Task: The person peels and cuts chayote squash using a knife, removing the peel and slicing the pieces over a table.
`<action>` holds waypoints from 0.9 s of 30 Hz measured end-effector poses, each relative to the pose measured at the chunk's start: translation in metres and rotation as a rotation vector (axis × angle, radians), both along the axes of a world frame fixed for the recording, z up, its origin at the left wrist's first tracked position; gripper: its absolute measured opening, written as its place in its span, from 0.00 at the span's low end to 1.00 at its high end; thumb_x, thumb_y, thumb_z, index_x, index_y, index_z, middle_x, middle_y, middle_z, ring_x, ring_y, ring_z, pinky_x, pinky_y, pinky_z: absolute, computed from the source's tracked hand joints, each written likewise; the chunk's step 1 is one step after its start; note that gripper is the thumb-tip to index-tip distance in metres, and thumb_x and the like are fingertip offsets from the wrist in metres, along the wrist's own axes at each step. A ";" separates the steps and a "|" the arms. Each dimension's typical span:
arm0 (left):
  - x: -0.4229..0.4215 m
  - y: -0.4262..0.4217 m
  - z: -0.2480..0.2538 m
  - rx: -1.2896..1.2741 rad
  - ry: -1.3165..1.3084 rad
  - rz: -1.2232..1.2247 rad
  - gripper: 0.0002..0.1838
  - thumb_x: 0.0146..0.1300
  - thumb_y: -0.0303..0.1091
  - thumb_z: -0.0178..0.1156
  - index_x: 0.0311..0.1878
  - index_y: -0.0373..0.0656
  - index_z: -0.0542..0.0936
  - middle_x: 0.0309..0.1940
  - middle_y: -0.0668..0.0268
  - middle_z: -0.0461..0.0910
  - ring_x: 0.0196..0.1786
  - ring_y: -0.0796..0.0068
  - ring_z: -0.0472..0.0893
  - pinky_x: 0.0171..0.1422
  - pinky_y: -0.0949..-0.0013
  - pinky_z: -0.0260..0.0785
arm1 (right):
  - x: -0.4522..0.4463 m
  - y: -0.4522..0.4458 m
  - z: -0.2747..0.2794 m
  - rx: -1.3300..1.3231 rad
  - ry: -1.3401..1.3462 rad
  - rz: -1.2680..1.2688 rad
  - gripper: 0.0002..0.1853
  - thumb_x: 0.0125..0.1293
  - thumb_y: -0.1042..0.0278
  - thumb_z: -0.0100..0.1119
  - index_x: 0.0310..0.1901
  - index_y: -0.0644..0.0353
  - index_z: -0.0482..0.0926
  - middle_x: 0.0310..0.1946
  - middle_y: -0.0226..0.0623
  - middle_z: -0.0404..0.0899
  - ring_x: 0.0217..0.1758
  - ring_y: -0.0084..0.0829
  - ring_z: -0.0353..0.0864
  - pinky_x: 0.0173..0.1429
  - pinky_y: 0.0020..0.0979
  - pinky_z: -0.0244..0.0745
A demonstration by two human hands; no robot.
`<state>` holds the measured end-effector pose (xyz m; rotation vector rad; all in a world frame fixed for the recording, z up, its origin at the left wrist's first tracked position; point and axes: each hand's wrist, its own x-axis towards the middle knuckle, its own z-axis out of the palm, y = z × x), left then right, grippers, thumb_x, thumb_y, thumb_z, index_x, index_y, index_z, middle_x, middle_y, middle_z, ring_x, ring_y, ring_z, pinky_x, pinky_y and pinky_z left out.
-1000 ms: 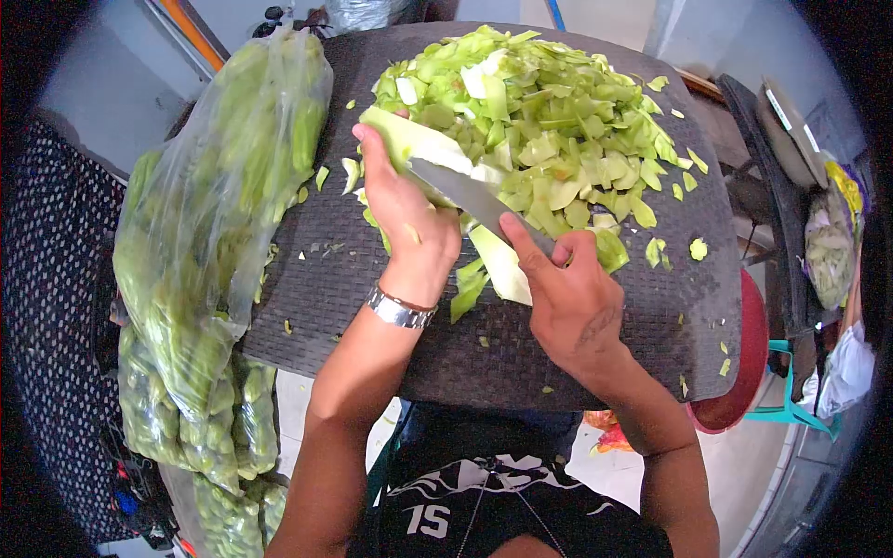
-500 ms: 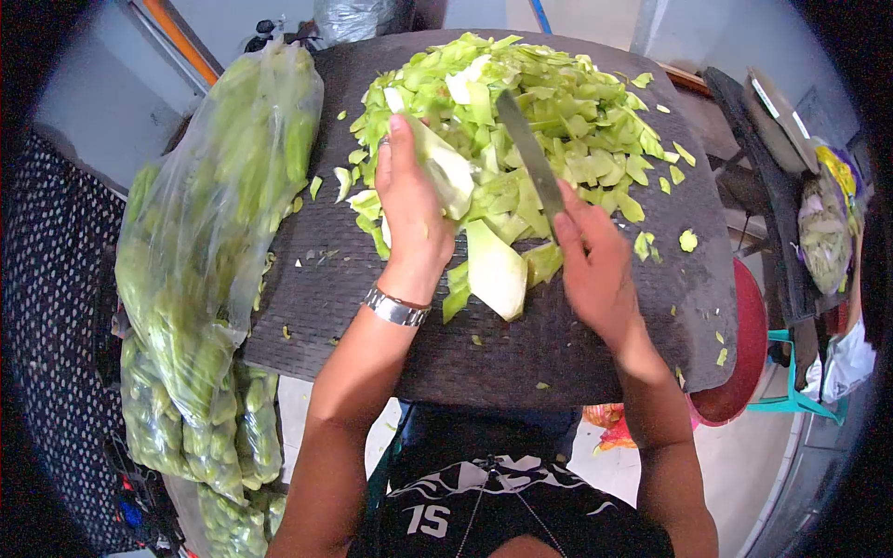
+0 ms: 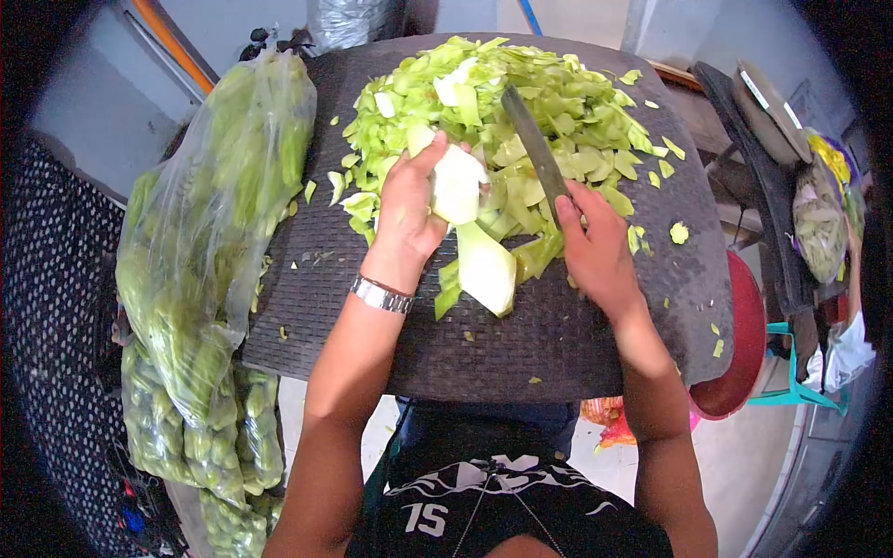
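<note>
My left hand [image 3: 407, 206] is closed around a pale green, white-fleshed vegetable piece [image 3: 456, 184], its cut face turned up. In my right hand [image 3: 600, 256] is the handle of a knife [image 3: 533, 144], the long blade pointing up and away to the left, apart from the piece. A second cut piece [image 3: 487, 270] lies on the table just below my left hand. Beyond both hands spreads a heap of thin green slices and parings [image 3: 567, 102], partly under the blade.
The dark woven-look table [image 3: 335, 325] has scattered scraps. At left stand a large clear plastic bag of green produce [image 3: 219, 186] and smaller filled bags [image 3: 214, 437]. To the right are a red basin [image 3: 735, 344], a teal stool [image 3: 795, 391] and a bagged item [image 3: 820, 219].
My left hand has tilted and turned the held piece so that its white cut face shows more. The knife and my right hand have shifted only slightly.
</note>
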<state>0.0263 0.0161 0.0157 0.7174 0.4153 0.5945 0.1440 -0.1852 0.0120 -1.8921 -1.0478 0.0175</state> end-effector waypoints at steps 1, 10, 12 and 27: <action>0.000 -0.001 0.002 -0.028 -0.002 0.000 0.13 0.71 0.29 0.59 0.56 0.37 0.75 0.48 0.55 0.83 0.47 0.56 0.85 0.51 0.49 0.83 | 0.003 0.000 -0.003 0.008 -0.025 -0.006 0.16 0.77 0.67 0.55 0.58 0.68 0.79 0.43 0.57 0.81 0.48 0.58 0.81 0.53 0.49 0.75; 0.000 0.012 -0.009 0.101 0.098 0.066 0.14 0.73 0.36 0.61 0.51 0.34 0.79 0.41 0.57 0.85 0.39 0.59 0.86 0.45 0.54 0.84 | 0.012 -0.001 -0.003 -0.011 -0.012 -0.033 0.15 0.77 0.65 0.55 0.56 0.65 0.80 0.40 0.56 0.81 0.46 0.58 0.81 0.52 0.49 0.75; -0.005 0.024 -0.008 0.124 0.116 0.097 0.16 0.76 0.42 0.60 0.51 0.36 0.80 0.39 0.58 0.85 0.36 0.60 0.87 0.44 0.56 0.84 | 0.013 -0.003 -0.003 -0.018 -0.007 -0.052 0.15 0.77 0.63 0.55 0.55 0.65 0.81 0.41 0.56 0.81 0.47 0.58 0.82 0.53 0.49 0.76; 0.145 -0.217 0.075 0.141 -0.166 -1.020 0.17 0.71 0.36 0.65 0.58 0.39 0.80 0.52 0.58 0.85 0.52 0.58 0.87 0.55 0.56 0.83 | 0.053 0.010 -0.060 0.116 -0.025 -0.164 0.18 0.78 0.55 0.56 0.51 0.64 0.79 0.36 0.51 0.84 0.40 0.50 0.83 0.48 0.45 0.76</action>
